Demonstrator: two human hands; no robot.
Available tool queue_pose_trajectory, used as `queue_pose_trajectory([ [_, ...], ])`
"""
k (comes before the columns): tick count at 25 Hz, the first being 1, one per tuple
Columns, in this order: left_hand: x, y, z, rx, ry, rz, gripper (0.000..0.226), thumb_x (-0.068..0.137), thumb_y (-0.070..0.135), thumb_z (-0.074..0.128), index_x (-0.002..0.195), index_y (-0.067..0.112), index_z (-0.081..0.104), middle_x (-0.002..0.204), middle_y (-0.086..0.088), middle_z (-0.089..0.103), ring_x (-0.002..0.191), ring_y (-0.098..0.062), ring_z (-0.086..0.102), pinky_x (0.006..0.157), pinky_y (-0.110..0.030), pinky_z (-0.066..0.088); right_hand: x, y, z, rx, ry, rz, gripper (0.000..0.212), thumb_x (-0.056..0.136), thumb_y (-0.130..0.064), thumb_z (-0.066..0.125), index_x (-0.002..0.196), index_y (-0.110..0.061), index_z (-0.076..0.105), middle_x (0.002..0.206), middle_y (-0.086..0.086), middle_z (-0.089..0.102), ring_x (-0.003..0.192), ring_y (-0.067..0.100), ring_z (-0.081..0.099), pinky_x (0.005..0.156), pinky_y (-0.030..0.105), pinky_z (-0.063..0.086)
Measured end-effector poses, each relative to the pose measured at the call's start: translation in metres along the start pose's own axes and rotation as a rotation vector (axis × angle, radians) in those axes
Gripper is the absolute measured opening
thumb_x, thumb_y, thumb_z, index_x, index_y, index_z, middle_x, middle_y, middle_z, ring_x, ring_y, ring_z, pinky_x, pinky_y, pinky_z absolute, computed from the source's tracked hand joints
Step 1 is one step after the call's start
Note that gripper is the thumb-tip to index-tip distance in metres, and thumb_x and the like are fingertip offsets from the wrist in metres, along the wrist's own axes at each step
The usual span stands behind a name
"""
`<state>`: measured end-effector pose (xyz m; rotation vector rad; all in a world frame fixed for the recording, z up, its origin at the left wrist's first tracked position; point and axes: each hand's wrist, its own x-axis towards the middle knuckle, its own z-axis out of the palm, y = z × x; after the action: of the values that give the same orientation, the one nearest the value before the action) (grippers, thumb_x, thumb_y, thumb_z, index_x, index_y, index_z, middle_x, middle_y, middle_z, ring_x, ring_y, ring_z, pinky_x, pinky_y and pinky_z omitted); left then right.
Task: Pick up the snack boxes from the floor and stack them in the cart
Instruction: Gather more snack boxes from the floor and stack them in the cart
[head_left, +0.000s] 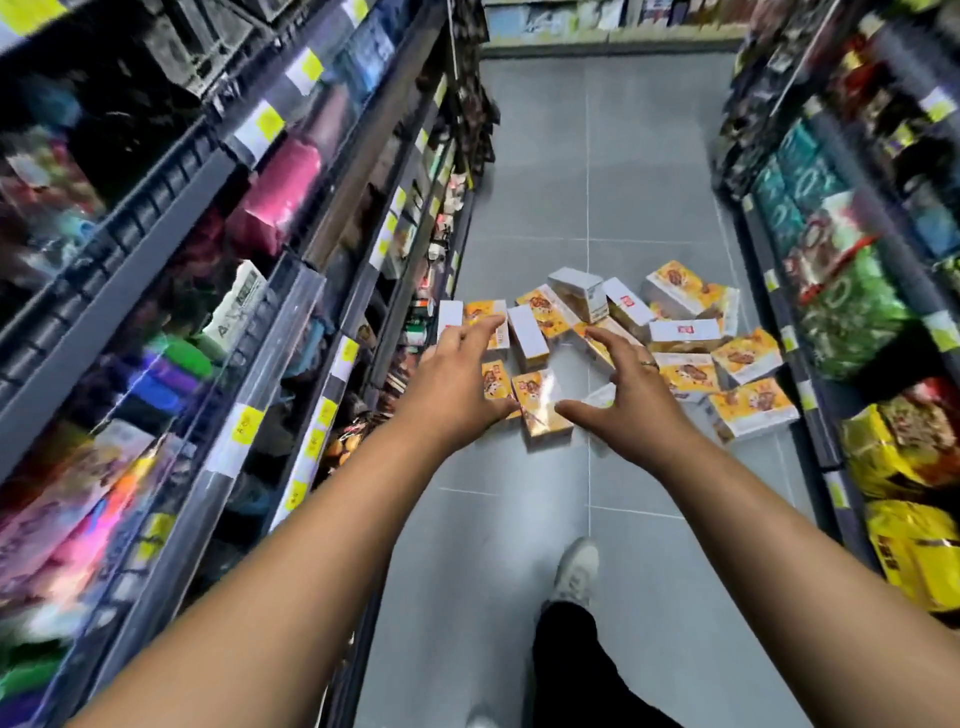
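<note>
"Where are the snack boxes (683, 332)?"

"In a loose heap on the grey floor (597, 156), at twelve o'clock from the person, spilling toward two o'clock by the right shelves (857, 312)."

"And the hands?"

"Both are stretched over the heap, fingers spread wide, holding nothing. The left hand (457, 374) hangs at ten o'clock of the nearest box (540, 405), the right hand (631, 405) at three. I can't tell whether either touches it."

"Anything else?"

"Left shelves (156, 197) at nine o'clock, a pale shoe (576, 566) at six."

Grey tiled floor (597, 156), stocked shelves (218, 291) both sides (yellow price tags), narrow aisle
</note>
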<state>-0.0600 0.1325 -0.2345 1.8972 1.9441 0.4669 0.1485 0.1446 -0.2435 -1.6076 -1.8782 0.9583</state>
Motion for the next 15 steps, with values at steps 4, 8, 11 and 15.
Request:
queue_pose_trajectory([
  [4, 0.105, 0.0, 0.029, -0.007, -0.095, -0.022, 0.093, 0.073, 0.039, 0.08, 0.148, 0.039, 0.025, 0.144, -0.002, 0.037, 0.129, -0.029, 0.042, 0.106, -0.04, 0.039, 0.096, 0.038, -0.007, 0.007, -0.025, 0.081, 0.085, 0.075, -0.033, 0.08, 0.144, -0.032, 0.032, 0.149, 0.005, 0.032, 0.135, 0.021, 0.035, 0.094, 0.021, 0.029],
  [8, 0.185, -0.002, 0.05, 0.005, -0.145, -0.008, 0.091, 0.075, 0.039, 0.079, 0.148, 0.036, 0.025, 0.144, -0.005, 0.038, 0.129, -0.031, 0.042, 0.106, -0.041, 0.038, 0.171, 0.065, -0.014, -0.01, -0.053, 0.121, 0.087, 0.076, -0.037, 0.078, 0.147, -0.032, 0.029, 0.152, 0.005, 0.029, 0.135, 0.021, 0.035, 0.091, 0.022, 0.03],
  [11, 0.26, -0.009, 0.078, 0.021, -0.239, -0.033, 0.088, 0.077, 0.039, 0.077, 0.148, 0.035, 0.025, 0.145, -0.008, 0.037, 0.129, -0.032, 0.042, 0.104, -0.042, 0.039, 0.237, 0.094, -0.011, -0.003, -0.063, 0.217, 0.088, 0.077, -0.037, 0.078, 0.148, -0.029, 0.027, 0.152, 0.007, 0.028, 0.136, 0.022, 0.034, 0.094, 0.024, 0.031],
  [15, 0.346, -0.044, 0.128, 0.03, -0.367, -0.004, 0.087, 0.077, 0.038, 0.076, 0.148, 0.034, 0.025, 0.147, -0.008, 0.036, 0.133, -0.032, 0.038, 0.107, -0.045, 0.037, 0.297, 0.143, 0.023, 0.035, -0.047, 0.361, 0.085, 0.078, -0.034, 0.078, 0.146, -0.025, 0.029, 0.15, 0.009, 0.03, 0.134, 0.023, 0.036, 0.093, 0.022, 0.03],
])
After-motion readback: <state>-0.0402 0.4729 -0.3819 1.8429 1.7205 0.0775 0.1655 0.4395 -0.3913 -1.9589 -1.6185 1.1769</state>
